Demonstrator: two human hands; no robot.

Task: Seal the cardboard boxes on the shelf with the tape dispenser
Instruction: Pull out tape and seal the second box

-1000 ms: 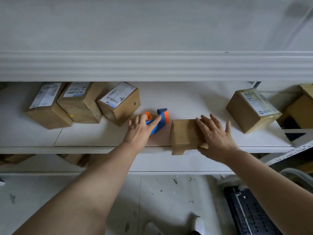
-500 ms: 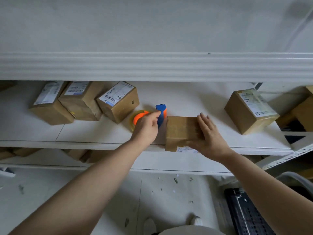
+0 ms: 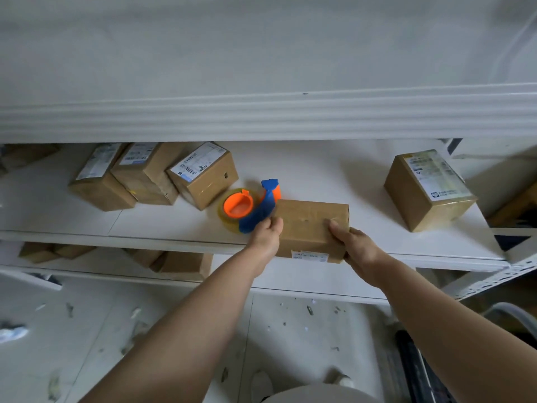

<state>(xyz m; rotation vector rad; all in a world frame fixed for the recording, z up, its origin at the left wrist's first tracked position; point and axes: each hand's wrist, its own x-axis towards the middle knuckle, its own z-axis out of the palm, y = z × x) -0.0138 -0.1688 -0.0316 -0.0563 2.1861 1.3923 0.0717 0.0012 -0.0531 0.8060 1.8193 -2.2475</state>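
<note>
A plain cardboard box lies at the front edge of the white shelf, overhanging it slightly, with a small label on its front face. My right hand holds the box's right end, thumb on top. The tape dispenser, blue with an orange hub and a clear tape roll, lies on the shelf against the box's left side. My left hand grips the blue handle at its near end, beside the box's left front corner.
Three labelled boxes stand in a row at the shelf's left, the nearest close behind the dispenser. Another labelled box sits at the right. An upper shelf edge hangs overhead. More boxes lie on the lower shelf.
The dispenser has swung round so its roll faces up, and it now lies against the box. My right hand slid from the box's top to its right end. The box sits nearer the front edge.
</note>
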